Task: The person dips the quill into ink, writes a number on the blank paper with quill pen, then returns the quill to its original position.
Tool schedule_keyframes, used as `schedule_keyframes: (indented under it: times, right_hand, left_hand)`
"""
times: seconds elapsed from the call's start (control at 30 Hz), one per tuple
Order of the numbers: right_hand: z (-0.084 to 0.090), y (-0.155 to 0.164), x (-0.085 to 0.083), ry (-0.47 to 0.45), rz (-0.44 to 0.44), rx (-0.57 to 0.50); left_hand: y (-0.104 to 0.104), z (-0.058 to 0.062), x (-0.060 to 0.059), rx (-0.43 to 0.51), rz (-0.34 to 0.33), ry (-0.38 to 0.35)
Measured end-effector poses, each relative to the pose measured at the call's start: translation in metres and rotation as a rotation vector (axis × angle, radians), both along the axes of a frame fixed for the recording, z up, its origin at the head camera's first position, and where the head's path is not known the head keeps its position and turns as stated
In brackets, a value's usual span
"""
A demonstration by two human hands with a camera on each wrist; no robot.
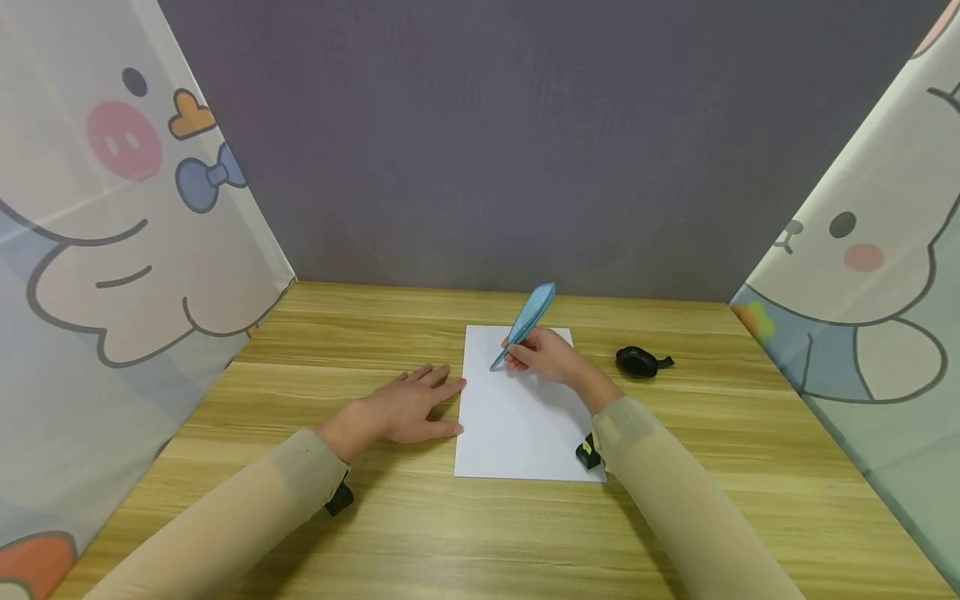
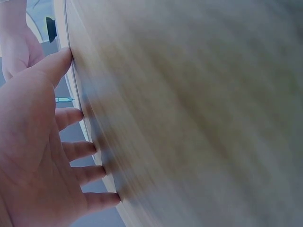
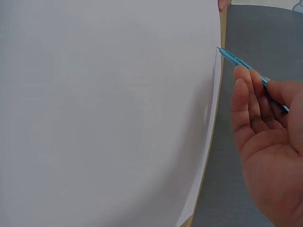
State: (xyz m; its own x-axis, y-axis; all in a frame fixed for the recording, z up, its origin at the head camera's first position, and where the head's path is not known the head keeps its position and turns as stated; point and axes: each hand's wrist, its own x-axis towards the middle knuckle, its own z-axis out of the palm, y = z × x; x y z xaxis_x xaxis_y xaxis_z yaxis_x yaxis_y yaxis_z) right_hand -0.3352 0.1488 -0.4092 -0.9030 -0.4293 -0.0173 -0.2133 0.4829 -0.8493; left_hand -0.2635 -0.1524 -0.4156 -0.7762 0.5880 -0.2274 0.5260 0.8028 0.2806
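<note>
A blue feather-shaped pen is pinched between the thumb and fingers of my right hand, over the upper part of a white sheet of paper. Its feather end slants up and away to the right. In the right wrist view the pen's tip meets the sheet or sits just above it; I cannot tell which. My left hand lies palm down with its fingers spread on the table, thumb and index fingertip at the paper's left edge. No writing is clearly visible.
The wooden table carries a small black rounded object with a short tail, right of the paper. A grey panel stands behind the table, with cartoon-printed curtains on both sides. Black wrist devices sit under the sleeves.
</note>
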Motion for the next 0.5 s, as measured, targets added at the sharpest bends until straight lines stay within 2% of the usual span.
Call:
schedule_keyframes:
  times: [0.5]
  right_hand:
    - [0.0004,0.0019,0.0097,0.006,0.057,0.004]
  left_hand:
    - [-0.0002,0.0000,0.0002,0.005,0.001,-0.003]
